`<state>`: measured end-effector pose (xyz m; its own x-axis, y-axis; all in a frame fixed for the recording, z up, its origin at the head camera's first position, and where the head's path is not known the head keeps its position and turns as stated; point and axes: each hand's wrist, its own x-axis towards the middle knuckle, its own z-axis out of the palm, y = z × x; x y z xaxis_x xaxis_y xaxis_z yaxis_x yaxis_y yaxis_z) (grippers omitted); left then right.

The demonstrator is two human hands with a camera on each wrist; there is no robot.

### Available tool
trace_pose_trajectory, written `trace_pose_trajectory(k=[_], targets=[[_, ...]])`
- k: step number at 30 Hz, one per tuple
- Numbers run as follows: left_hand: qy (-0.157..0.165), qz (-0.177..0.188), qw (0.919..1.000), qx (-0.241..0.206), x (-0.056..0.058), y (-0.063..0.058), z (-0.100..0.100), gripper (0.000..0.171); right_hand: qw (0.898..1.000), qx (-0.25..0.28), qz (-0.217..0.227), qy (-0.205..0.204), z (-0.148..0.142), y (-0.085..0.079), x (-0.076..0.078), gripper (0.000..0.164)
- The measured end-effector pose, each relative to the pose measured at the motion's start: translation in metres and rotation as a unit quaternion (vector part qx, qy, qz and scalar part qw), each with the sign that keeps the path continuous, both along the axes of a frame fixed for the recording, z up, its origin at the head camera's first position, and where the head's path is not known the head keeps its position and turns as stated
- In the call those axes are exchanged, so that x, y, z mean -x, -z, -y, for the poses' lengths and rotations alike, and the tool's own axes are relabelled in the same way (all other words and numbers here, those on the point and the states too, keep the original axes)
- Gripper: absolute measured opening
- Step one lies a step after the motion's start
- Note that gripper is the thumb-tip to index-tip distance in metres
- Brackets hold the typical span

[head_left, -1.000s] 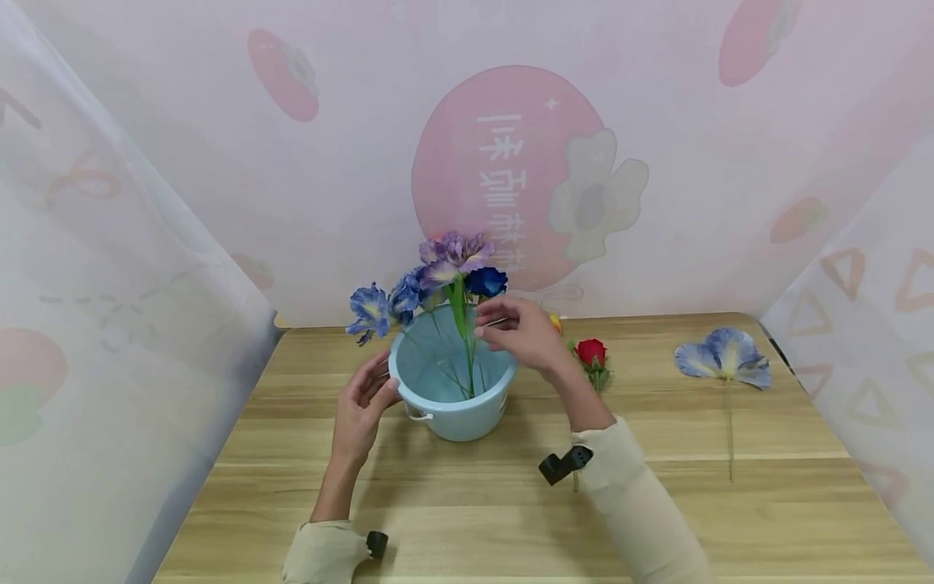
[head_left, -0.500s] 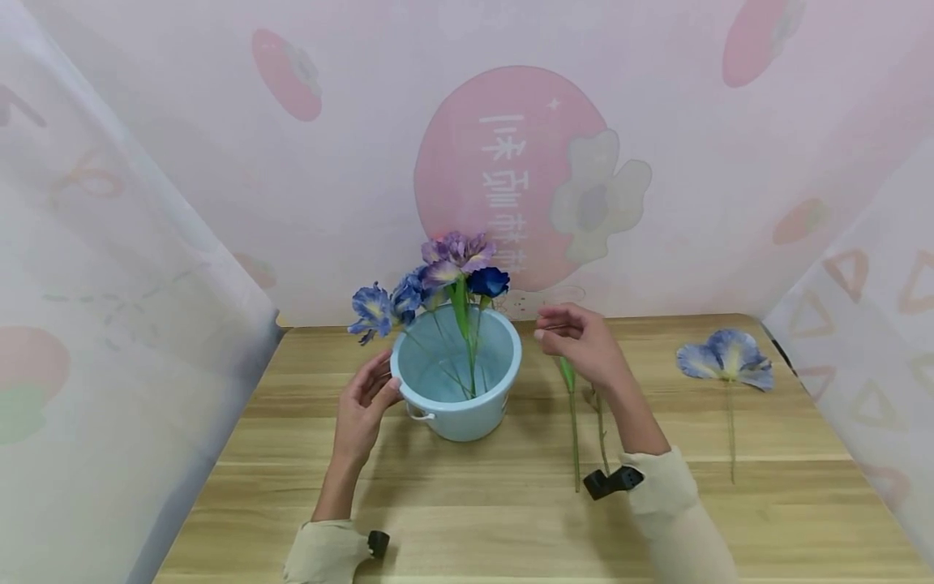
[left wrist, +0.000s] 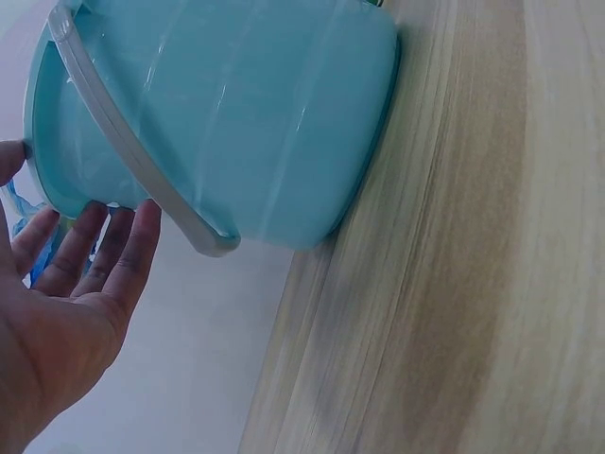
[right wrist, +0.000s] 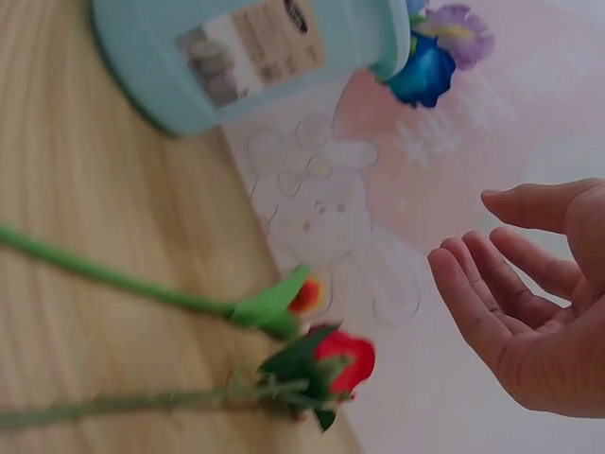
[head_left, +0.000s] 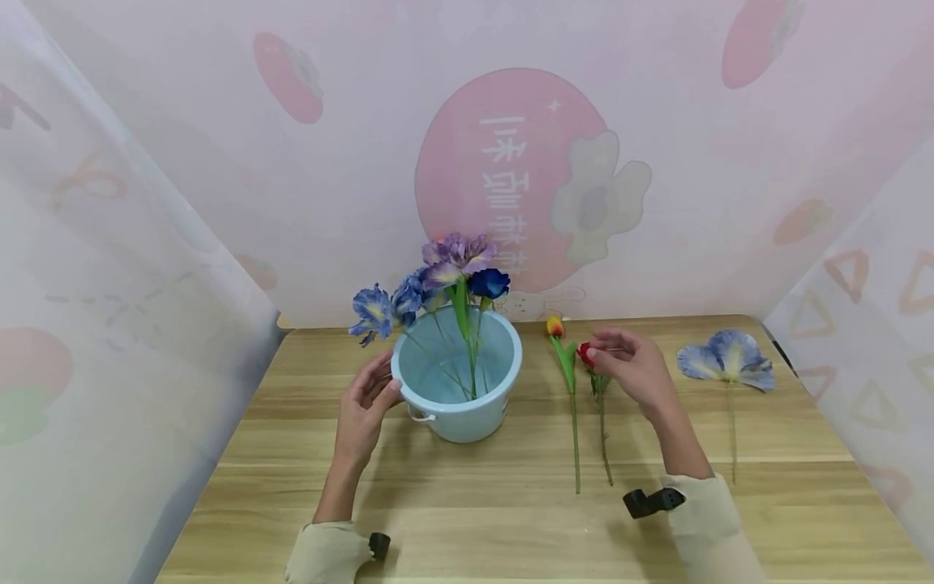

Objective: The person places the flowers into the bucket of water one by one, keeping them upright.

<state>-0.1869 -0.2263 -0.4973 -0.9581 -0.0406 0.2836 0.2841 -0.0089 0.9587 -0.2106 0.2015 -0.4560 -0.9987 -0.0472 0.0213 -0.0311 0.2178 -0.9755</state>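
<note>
A light blue bucket [head_left: 467, 422] stands upright on the wooden table, holding blue irises [head_left: 372, 312], a purple iris [head_left: 458, 259] and a dark blue rose [head_left: 489, 283]. My left hand [head_left: 361, 410] touches the left side of its rim with thumb and relaxed fingers [left wrist: 128, 255]. In the head view my right hand [head_left: 631, 369] appears over a red rose [head_left: 586, 354], partly covering the bloom. Seen from the right wrist, that hand [right wrist: 539, 303] is apart from the rose [right wrist: 345, 362], fingers loosely bent around nothing. An orange-yellow tulip [head_left: 555, 327] lies just left of the rose.
A loose pale blue iris [head_left: 726, 359] lies at the right of the table [head_left: 467, 527]. Behind the table rises a printed pink backdrop [head_left: 350, 186], with more printed cloth on both sides. The bucket's white handle [left wrist: 132, 151] hangs down on the near left side.
My right hand has moved right from beside the flowers in the bucket to above the red rose, uncovering the tulip. The left hand stays at the bucket's rim.
</note>
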Motion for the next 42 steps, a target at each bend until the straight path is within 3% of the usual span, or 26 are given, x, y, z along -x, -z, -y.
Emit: trace_pose_trajectory(k=[20,32,42], targets=[[-0.002,-0.004,1.0000,0.007,0.001,0.002,0.000,0.051,0.999,-0.014,0.045,0.026,-0.026,0.037,-0.008,0.052],[-0.001,-0.002,1.0000,0.006,-0.001,0.002,-0.001,0.050,0.997,-0.024,0.065,0.015,-0.030,0.057,-0.008,0.052],[-0.003,0.005,0.9999,0.011,-0.001,0.001,0.000,0.051,0.990,-0.001,0.139,0.025,-0.029,0.076,-0.004,0.051]])
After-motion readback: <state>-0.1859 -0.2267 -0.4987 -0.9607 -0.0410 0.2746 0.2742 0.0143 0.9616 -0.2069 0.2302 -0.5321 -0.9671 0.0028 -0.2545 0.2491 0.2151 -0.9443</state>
